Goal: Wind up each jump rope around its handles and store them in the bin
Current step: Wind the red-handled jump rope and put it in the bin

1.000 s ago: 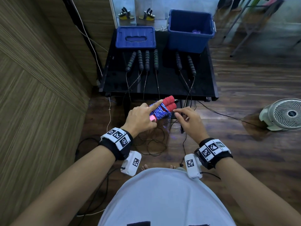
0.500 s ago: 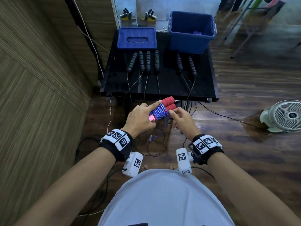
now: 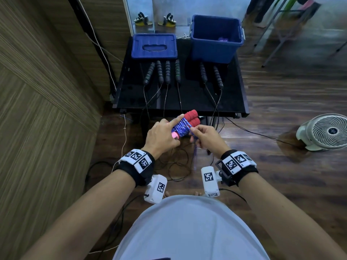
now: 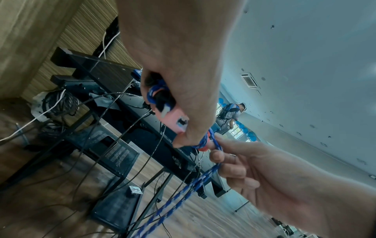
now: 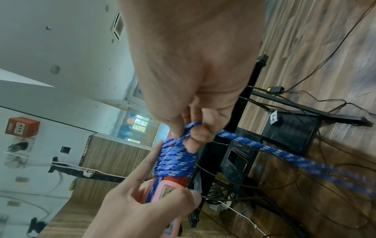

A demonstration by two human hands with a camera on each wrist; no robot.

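Observation:
My left hand (image 3: pixel 165 134) grips the two red-and-pink handles (image 3: pixel 191 117) of a jump rope held side by side, its forefinger stretched along the coils. Blue-and-white rope (image 3: pixel 181 127) is wound round them in several turns (image 5: pixel 175 161). My right hand (image 3: pixel 204 137) pinches the loose rope (image 5: pixel 190 128) right at the bundle, and the free length (image 5: pixel 284 154) trails down toward the floor (image 4: pixel 183 193). The open blue bin (image 3: pixel 216 38) stands at the far right of the black table (image 3: pixel 187 98), with something purple inside.
Black-handled jump ropes (image 3: pixel 167 72) lie in a row on the table, two more (image 3: pixel 211 75) before the bin, their cords hanging over the front edge. A blue lid (image 3: pixel 154 45) lies at the back left. A white fan (image 3: pixel 326 131) stands on the floor at right. Cables (image 3: pixel 174 166) lie underfoot.
My right hand has moved left and in, from apart beside the bundle to pinching the rope against it. The left hand has held the handles nearly still.

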